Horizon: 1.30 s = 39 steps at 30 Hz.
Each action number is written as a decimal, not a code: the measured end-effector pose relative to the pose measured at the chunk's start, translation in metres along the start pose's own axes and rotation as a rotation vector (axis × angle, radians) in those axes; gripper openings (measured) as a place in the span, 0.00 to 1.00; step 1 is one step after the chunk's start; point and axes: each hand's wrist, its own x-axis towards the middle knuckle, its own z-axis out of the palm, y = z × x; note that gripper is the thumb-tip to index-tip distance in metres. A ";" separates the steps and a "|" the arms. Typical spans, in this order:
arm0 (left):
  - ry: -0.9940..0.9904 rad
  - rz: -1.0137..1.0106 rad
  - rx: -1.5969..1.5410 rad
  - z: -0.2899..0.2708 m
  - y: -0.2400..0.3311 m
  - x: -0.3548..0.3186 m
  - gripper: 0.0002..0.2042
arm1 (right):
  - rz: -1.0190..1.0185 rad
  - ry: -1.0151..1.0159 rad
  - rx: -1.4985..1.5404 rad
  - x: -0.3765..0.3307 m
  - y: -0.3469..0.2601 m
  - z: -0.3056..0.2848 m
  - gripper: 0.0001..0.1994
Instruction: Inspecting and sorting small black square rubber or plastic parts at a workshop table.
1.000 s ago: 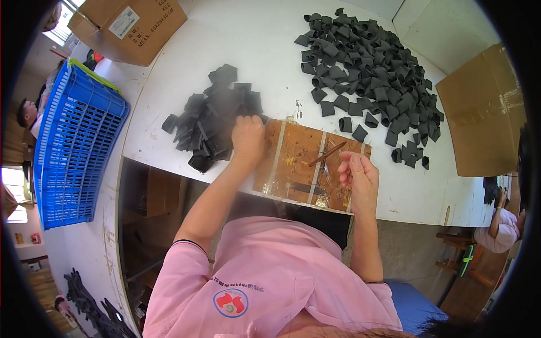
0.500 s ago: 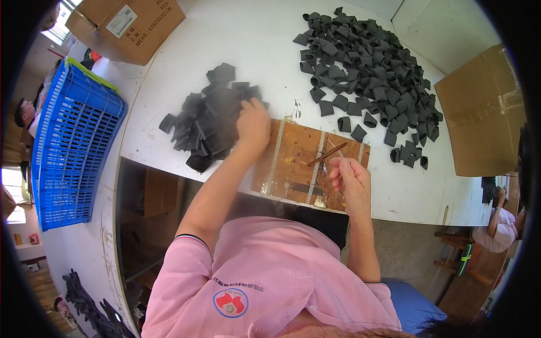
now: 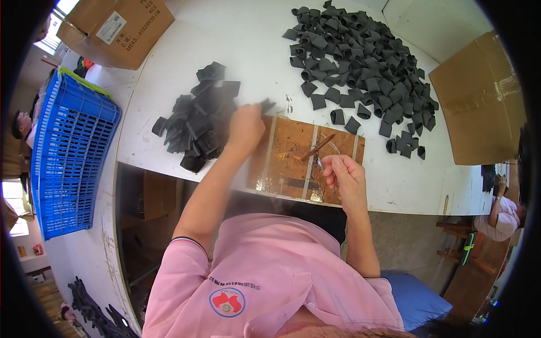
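My left hand (image 3: 246,128) is closed at the right edge of a loose pile of flat black foam-like pieces (image 3: 194,121). One small black piece (image 3: 267,105) sticks out at its fingertips. Over a stained brown board (image 3: 282,149) with strips of clear tape, my right hand (image 3: 345,173) is closed in a pinch. From its fingers a thin brown stick (image 3: 317,147) and a thin clear strip slant up and away; how they are gripped is partly hidden. Farther right lies a large heap of black folded loop pieces (image 3: 360,67), several standing apart near its lower end.
A cardboard box (image 3: 115,34) stands at the far left, another (image 3: 479,101) at the right. Beside the table's left edge is a blue plastic basket (image 3: 76,158). More black pieces (image 3: 96,310) lie at the lower left. A co-worker (image 3: 499,214) sits at the far right.
My left hand has drawn back from on top of the left pile, with a black piece now showing at its fingertips. My right hand keeps its place over the board. The whole view has shifted slightly.
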 end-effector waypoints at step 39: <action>-0.006 0.057 -0.057 0.020 0.068 -0.082 0.13 | 0.009 0.028 -0.150 -0.016 0.047 0.031 0.09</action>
